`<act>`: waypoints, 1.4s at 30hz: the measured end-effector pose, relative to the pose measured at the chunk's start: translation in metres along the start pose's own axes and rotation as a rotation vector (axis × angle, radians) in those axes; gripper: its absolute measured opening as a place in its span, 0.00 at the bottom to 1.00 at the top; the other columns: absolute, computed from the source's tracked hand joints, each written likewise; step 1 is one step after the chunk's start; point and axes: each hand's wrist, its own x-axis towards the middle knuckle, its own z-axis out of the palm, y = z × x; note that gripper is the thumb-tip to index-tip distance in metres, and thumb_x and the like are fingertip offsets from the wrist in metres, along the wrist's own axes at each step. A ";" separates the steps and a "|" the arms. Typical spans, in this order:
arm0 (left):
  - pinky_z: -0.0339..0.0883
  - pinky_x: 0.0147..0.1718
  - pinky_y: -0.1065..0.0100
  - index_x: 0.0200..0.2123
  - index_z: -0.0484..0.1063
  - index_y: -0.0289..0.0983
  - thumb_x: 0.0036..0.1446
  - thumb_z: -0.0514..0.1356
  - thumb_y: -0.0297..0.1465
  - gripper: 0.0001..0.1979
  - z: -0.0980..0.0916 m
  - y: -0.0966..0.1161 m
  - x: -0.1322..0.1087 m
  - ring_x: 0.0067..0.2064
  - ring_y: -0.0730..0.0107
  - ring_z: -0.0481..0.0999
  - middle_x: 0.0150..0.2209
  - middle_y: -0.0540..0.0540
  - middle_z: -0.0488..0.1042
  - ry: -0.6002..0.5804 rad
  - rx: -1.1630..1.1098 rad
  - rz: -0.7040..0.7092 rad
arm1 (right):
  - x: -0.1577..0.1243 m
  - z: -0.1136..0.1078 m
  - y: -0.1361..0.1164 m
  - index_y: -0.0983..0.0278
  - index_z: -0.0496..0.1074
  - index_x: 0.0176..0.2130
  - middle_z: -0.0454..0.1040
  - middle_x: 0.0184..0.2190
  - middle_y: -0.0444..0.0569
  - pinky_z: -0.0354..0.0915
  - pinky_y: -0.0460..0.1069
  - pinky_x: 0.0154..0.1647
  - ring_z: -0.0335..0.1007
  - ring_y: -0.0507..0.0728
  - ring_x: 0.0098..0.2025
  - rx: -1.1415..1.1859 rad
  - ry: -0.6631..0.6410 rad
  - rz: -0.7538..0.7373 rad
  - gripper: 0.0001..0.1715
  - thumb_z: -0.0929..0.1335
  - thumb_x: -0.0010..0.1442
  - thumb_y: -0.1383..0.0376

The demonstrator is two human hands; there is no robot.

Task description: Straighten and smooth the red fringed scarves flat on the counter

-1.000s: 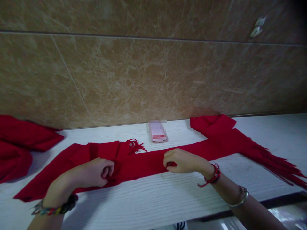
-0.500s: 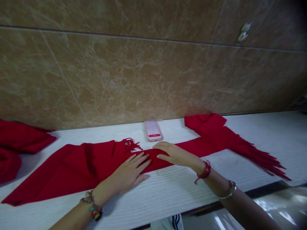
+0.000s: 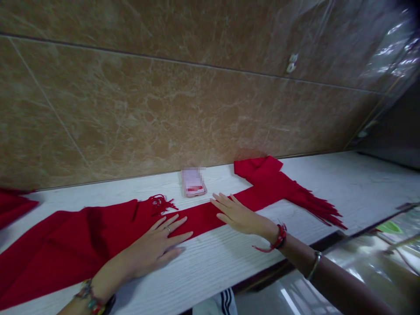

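Note:
A long red scarf [image 3: 205, 218] with fringed ends runs across the white wood-grain table. Its left part spreads wide and wrinkled, with a short fringe near the middle; the middle part is a narrow flat band. On the right it is folded over on itself, and a long fringe points toward the front edge. My left hand [image 3: 157, 243] lies flat on the band's left part, fingers spread. Over the band farther right is my right hand [image 3: 241, 216], fingers stretched out and apart; whether its palm presses the cloth is hidden.
A phone in a pink case [image 3: 193, 183] lies behind the scarf, close to the brown marble-look wall [image 3: 164, 109]. More red cloth [image 3: 16, 208] sits at the far left. The table's front edge [image 3: 262, 273] slants up to the right, with a shiny floor beyond.
My view has turned to the right, so the scarf and phone appear farther left. The hands have moved apart along the band, and the right fingers have spread.

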 end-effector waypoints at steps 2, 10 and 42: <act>0.42 0.56 0.48 0.57 0.50 0.54 0.60 0.46 0.43 0.21 0.001 -0.001 0.000 0.62 0.55 0.45 0.62 0.49 0.46 -0.005 0.024 -0.010 | 0.006 0.000 -0.010 0.63 0.46 0.61 0.45 0.62 0.53 0.42 0.63 0.58 0.35 0.60 0.63 0.013 0.014 -0.026 0.28 0.53 0.64 0.59; 0.44 0.56 0.50 0.58 0.48 0.52 0.61 0.43 0.41 0.22 0.013 -0.009 0.002 0.61 0.57 0.48 0.61 0.49 0.49 0.022 0.135 -0.017 | -0.003 0.011 0.018 0.66 0.48 0.60 0.50 0.60 0.56 0.45 0.61 0.58 0.40 0.60 0.62 -0.081 0.009 -0.034 0.27 0.53 0.64 0.60; 0.68 0.37 0.65 0.51 0.63 0.43 0.56 0.45 0.17 0.23 0.015 -0.003 0.047 0.40 0.66 0.73 0.43 0.43 0.70 0.199 0.420 0.090 | -0.023 0.012 0.038 0.66 0.67 0.38 0.67 0.30 0.50 0.60 0.50 0.35 0.60 0.56 0.34 -0.255 0.512 -0.225 0.06 0.62 0.57 0.70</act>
